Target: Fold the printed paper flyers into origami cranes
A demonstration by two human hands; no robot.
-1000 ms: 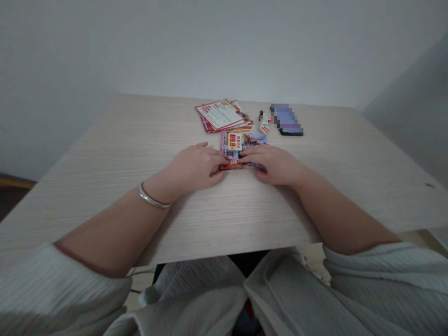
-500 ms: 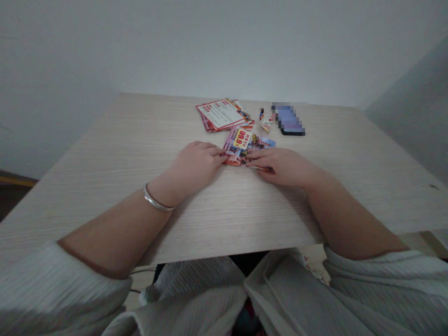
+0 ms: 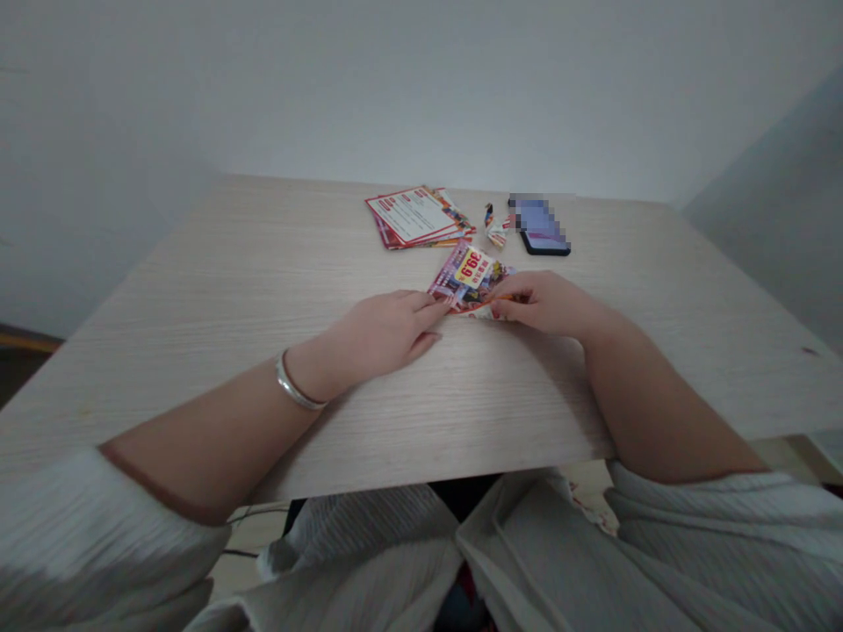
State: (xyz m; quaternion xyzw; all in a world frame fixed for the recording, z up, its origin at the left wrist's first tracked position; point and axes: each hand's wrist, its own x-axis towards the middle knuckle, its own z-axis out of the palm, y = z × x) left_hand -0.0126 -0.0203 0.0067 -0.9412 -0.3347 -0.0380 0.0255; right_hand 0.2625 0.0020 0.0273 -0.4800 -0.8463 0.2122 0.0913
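A colourful printed paper flyer (image 3: pixel 466 274) with a large price on it lies on the table, slightly turned. A narrow white strip shows along its near edge, where the paper looks folded or lifted. My left hand (image 3: pixel 388 329), with a silver bangle at the wrist, rests flat with outstretched fingers, their tips pressing the flyer's near left corner. At the right end my right hand (image 3: pixel 550 305) pinches the near edge between thumb and fingers. Those fingers hide the flyer's right part.
Behind the flyer lies a stack of printed flyers (image 3: pixel 414 217). A small folded paper figure (image 3: pixel 495 230) stands to its right, and a dark phone (image 3: pixel 543 230), partly blurred out, lies beyond that. The pale wooden table (image 3: pixel 263 254) meets a wall at the back.
The flyer has turned a little and shifted to the right, and a white strip now shows along its near edge. My left hand has slid right and towards me; the right fingers have bent into a pinch.
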